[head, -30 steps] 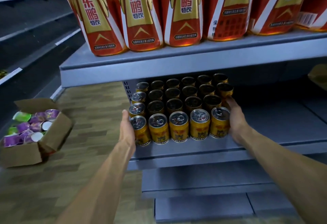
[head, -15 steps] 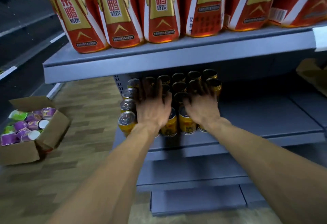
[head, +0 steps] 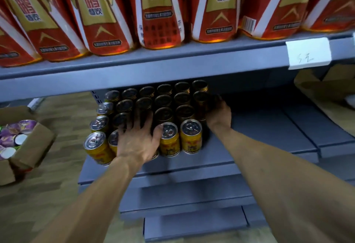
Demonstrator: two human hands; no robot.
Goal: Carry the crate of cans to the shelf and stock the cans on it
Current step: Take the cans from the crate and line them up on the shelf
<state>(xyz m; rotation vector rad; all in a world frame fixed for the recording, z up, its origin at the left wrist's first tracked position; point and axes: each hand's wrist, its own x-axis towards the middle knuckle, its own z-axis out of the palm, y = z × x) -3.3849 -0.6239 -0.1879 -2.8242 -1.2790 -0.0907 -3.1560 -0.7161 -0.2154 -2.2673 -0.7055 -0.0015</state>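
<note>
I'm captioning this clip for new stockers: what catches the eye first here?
The block of gold cans on the grey shelf, with the left hand lying on its front rows and the right hand at its right side. Above, tall red bottles line the upper shelf.

Bare forearms, no sleeves; left hand [head: 137,141], right hand [head: 219,115] ungloved.

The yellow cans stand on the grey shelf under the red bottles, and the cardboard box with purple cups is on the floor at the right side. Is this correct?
One detail is wrong: the head view shows the cardboard box of purple cups on the floor at the left, not the right. The yellow cans do stand on the grey shelf under the red bottles.
</note>
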